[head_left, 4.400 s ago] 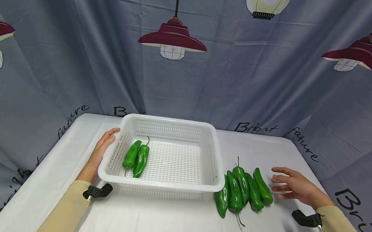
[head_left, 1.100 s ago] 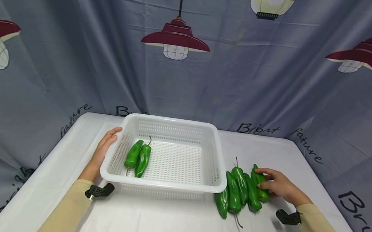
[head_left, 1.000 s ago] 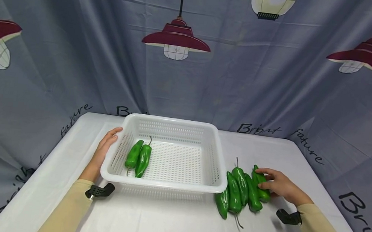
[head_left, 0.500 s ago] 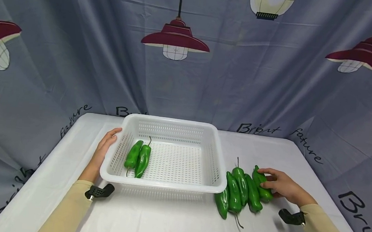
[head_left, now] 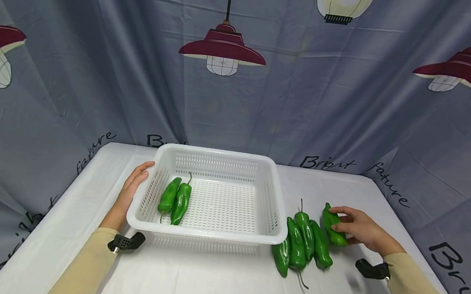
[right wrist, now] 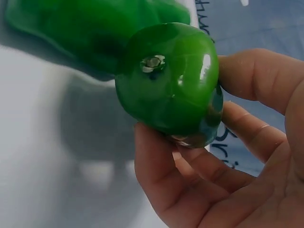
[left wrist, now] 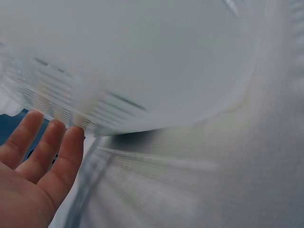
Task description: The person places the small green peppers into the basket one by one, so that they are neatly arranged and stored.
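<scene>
A glossy green chili pepper point(head_left: 332, 226) is pinched between the thumb and fingers of my right hand point(head_left: 362, 230). In the right wrist view, the held pepper point(right wrist: 168, 80) shows its blunt end, with a shadow on the cloth below. Several more green peppers point(head_left: 300, 237) lie side by side just left of it. My left hand point(head_left: 126, 193) rests against the left outer side of a white plastic basket point(head_left: 205, 233); in the left wrist view its straight fingers point(left wrist: 71, 147) touch the slotted wall. Two green peppers point(head_left: 181, 203) lie at the left inside the basket.
A white cloth point(head_left: 204, 278) covers the table under everything. Behind and to both sides hangs a blue-grey curtain point(head_left: 239, 114) printed with lamps and lettering. The basket's right front corner overlaps the leftmost loose pepper in the head view.
My right hand came in from the right, took hold of the rightmost pepper, and has now lifted it slightly away from the others. My left hand and the basket have stayed put.
</scene>
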### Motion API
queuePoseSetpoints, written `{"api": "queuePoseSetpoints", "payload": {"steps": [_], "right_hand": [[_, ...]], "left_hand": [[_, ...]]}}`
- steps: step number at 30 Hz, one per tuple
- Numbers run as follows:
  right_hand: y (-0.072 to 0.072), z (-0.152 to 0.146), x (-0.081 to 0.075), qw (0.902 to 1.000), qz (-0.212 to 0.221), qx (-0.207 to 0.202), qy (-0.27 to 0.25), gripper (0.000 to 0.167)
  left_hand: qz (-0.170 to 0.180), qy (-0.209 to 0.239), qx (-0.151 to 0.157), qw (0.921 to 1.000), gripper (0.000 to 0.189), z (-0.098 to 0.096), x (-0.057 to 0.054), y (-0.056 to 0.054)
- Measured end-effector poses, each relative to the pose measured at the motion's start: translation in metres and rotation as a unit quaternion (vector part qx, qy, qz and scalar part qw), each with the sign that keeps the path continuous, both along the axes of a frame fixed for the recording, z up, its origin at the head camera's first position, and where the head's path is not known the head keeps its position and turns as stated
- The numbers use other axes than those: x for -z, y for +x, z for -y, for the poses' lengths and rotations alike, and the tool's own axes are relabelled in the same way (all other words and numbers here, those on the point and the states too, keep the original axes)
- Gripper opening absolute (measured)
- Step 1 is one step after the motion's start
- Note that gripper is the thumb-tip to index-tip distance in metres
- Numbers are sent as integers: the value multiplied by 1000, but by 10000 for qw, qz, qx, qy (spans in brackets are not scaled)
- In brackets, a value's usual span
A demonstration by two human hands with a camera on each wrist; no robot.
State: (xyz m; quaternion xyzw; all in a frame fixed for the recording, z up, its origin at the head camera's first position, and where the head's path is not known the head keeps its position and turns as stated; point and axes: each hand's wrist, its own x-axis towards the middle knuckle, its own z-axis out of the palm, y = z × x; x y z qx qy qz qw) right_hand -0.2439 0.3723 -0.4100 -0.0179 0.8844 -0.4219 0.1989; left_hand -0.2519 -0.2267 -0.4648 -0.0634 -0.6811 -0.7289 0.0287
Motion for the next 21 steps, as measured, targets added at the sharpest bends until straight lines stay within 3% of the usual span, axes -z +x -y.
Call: {"api": "queuePoseSetpoints", "payload": {"steps": [21], "right_hand": [[-8,32,-40,9999,-31,70,-138,68]], "left_hand": [[92,-43,-21,9999,48,0,0,0]]}}
